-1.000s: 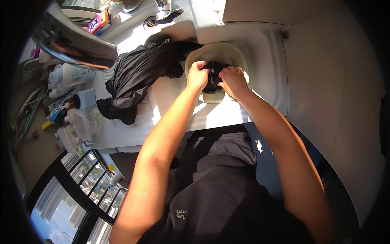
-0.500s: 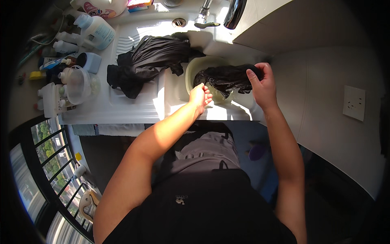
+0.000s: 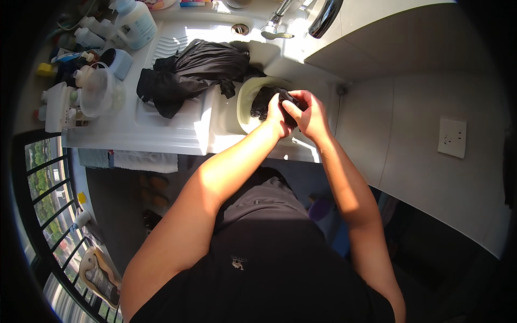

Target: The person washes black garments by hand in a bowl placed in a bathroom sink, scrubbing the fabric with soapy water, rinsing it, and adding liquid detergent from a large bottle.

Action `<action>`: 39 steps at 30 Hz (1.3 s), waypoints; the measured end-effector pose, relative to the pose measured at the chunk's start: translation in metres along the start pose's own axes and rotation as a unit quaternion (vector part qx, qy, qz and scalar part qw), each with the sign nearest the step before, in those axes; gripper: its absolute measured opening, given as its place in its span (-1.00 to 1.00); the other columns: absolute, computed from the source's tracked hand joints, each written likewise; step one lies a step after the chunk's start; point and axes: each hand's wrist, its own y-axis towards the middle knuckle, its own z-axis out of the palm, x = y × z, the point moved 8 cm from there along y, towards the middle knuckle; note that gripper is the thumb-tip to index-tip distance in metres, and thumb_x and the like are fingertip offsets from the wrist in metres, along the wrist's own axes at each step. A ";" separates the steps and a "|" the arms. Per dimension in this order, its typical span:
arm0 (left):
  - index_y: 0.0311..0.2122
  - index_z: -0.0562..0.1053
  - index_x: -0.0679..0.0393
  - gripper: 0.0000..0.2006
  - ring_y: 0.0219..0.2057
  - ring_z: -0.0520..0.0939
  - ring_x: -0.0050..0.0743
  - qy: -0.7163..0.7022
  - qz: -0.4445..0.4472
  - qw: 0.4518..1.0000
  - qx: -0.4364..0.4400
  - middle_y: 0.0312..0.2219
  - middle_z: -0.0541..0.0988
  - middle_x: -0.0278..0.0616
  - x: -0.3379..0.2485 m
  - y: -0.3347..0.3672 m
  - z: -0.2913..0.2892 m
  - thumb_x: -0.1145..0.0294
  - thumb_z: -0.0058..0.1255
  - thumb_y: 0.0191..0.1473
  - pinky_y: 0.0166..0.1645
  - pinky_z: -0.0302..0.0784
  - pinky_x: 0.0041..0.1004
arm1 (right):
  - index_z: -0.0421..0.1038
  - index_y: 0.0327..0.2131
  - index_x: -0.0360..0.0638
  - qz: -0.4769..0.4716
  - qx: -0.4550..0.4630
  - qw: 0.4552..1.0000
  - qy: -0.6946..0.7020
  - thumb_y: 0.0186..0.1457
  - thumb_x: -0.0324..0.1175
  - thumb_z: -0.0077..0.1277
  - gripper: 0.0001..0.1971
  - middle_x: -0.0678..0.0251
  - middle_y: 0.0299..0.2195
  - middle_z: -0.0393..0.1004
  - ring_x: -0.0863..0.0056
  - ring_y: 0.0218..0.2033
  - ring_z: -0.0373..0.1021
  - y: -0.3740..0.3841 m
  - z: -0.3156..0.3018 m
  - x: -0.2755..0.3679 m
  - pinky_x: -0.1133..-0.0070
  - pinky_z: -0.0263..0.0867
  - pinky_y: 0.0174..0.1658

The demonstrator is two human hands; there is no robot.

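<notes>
A wet black garment [image 3: 262, 102] is bunched over a pale yellow-green basin [image 3: 243, 107] that stands in the white sink. My left hand [image 3: 278, 117] and my right hand [image 3: 309, 114] are close together above the basin's right side, both closed on the dark cloth. Part of the cloth between them is hidden by my fingers. To the left, a second black garment [image 3: 200, 71] lies heaped across the sink's ribbed washboard area [image 3: 172, 46].
Several bottles and a clear plastic tub [image 3: 98, 92] crowd the counter's left end, beside a large white jug [image 3: 134, 24]. A chrome faucet [image 3: 276, 24] rises behind the sink. A wall socket [image 3: 452, 137] sits at right; a barred window [image 3: 48, 188] is lower left.
My right hand has come left and inward to meet my left hand. The garment, stretched out between the hands before, is now gathered. The whole view has shifted slightly.
</notes>
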 end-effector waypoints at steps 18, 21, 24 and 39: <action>0.05 0.44 0.10 -0.65 -0.08 0.67 -0.23 0.214 0.117 0.957 -0.153 -0.10 0.62 -0.14 0.004 0.016 -0.056 0.11 0.08 0.30 0.07 0.61 -0.18 | 0.32 0.28 -0.14 0.297 -0.011 0.924 0.240 0.05 -0.55 0.14 -0.35 0.19 -0.02 0.51 0.33 -0.06 0.51 -0.036 0.004 -0.120 0.39 0.53 -0.06; -0.07 0.46 0.19 -0.77 -0.12 0.67 -0.12 -0.039 0.048 0.998 -0.017 -0.14 0.61 -0.07 0.007 0.027 -0.044 0.26 0.07 0.32 0.09 0.64 -0.11 | 0.43 0.21 -0.17 0.286 -0.054 0.942 0.168 -0.01 -0.64 -0.02 -0.38 0.27 -0.11 0.55 0.51 -0.20 0.50 -0.025 -0.026 -0.121 0.58 0.46 -0.15; -0.03 0.42 0.22 -0.71 -0.14 0.66 -0.03 -0.155 0.057 0.984 -0.067 -0.15 0.61 0.04 -0.011 0.037 -0.052 0.25 0.13 0.28 0.01 0.68 -0.05 | 0.48 0.17 -0.21 0.180 -0.025 0.978 0.099 0.00 -0.66 -0.05 -0.42 0.30 -0.14 0.58 0.59 -0.21 0.48 -0.021 -0.037 -0.088 0.62 0.43 -0.13; 0.01 0.45 0.12 -0.59 -0.25 0.71 -0.24 0.017 0.159 0.957 -0.244 -0.21 0.63 -0.16 -0.029 0.054 -0.088 0.26 0.27 0.09 -0.10 0.69 -0.15 | 0.51 0.12 -0.24 0.284 -0.244 0.908 0.185 0.27 -0.42 0.21 -0.64 0.12 0.02 0.59 0.31 -0.06 0.55 0.071 0.035 -0.195 0.42 0.46 0.06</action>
